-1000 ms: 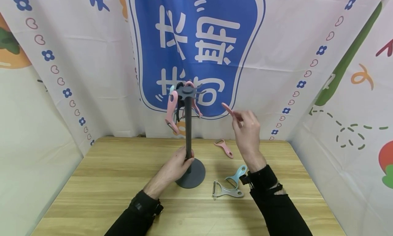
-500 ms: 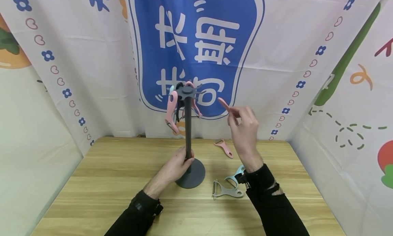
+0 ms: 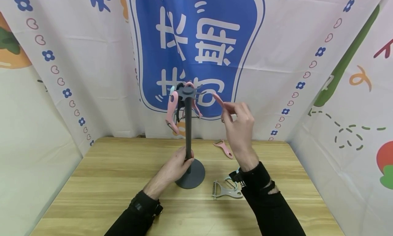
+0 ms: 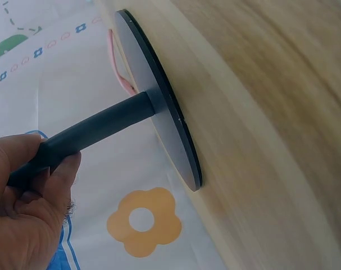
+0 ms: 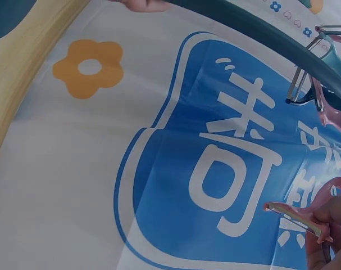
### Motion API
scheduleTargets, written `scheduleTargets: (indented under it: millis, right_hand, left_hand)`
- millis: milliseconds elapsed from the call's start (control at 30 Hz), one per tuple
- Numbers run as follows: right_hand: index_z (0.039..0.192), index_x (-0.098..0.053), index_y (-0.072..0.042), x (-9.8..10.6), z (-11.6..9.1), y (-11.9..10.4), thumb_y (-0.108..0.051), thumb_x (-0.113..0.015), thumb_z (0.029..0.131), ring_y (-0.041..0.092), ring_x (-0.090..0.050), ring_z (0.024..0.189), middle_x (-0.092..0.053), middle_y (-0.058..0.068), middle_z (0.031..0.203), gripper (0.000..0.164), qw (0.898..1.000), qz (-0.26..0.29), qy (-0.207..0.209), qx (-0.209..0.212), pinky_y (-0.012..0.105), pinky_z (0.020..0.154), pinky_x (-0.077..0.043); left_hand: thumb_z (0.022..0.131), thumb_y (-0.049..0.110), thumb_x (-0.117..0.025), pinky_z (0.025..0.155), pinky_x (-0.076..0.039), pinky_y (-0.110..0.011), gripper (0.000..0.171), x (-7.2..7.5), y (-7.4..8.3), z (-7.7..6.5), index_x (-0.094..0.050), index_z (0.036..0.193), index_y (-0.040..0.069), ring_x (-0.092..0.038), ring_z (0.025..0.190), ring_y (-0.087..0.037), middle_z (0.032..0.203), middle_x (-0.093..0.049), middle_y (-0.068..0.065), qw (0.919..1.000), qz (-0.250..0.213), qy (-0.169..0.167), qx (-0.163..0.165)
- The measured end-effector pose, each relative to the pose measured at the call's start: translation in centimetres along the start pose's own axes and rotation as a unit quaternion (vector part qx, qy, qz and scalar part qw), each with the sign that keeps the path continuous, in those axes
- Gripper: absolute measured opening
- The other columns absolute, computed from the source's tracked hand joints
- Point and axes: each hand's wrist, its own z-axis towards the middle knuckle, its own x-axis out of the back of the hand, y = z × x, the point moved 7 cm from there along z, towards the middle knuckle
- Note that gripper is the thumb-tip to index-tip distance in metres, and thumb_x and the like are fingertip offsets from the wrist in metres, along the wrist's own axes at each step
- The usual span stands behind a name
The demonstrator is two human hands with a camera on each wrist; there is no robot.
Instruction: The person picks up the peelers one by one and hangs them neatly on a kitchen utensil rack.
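Observation:
My left hand (image 3: pixel 175 165) grips the lower pole of a dark grey hook stand (image 3: pixel 188 133). The left wrist view shows thumb and fingers round that pole, above the round base (image 4: pixel 159 112). Several peelers hang from the hooks, among them a pink peeler (image 3: pixel 172 111) on the left side. To the right of the stand's top, my right hand (image 3: pixel 240 128) pinches another pink peeler (image 5: pixel 296 216), held up in the air. Its handle end tilts up toward the hooks, apart from them. My palm hides part of it in the head view.
On the wooden table (image 3: pixel 122 188) lie a pink peeler (image 3: pixel 224 149) near the back edge and a grey peeler (image 3: pixel 227 191) nearer me. A light blue peeler (image 3: pixel 231 183) is partly hidden by my right wrist. A printed cloth (image 3: pixel 107 75) hangs behind.
My right hand has moved left and slightly up with the pink peeler, closer to the stand's hooks. The left hand and the stand have stayed in place.

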Motion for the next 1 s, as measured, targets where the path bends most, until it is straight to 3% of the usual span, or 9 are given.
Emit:
scheduleTargets:
  millis: [633,1000]
  right_hand:
    - [0.11,-0.075,-0.005,-0.8,1.9,-2.6,-0.009,-0.07,0.098,0.01,-0.062,0.087,-0.065,0.004,0.099,0.014,1.0,0.006,0.005,0.018,0.024,0.07,-0.053]
    - [0.11,-0.076,-0.006,-1.3,2.7,-3.5,-0.011,-0.07,0.098,0.009,-0.063,0.085,-0.063,0.003,0.097,0.014,0.999,0.036,0.003,0.027,0.024,0.071,-0.054]
  left_hand:
    - [0.101,0.009,-0.066,0.072,-0.053,-0.035,0.011,0.0,0.0,0.0,-0.057,0.106,0.014,-0.059,0.085,-0.014,0.096,-0.056,0.0,1.0,-0.008,0.002,0.0]
    - [0.101,0.007,-0.065,0.074,-0.053,-0.036,0.011,0.0,0.0,0.1,-0.058,0.105,0.014,-0.058,0.088,-0.015,0.097,-0.057,0.0,1.0,-0.004,0.0,0.004]
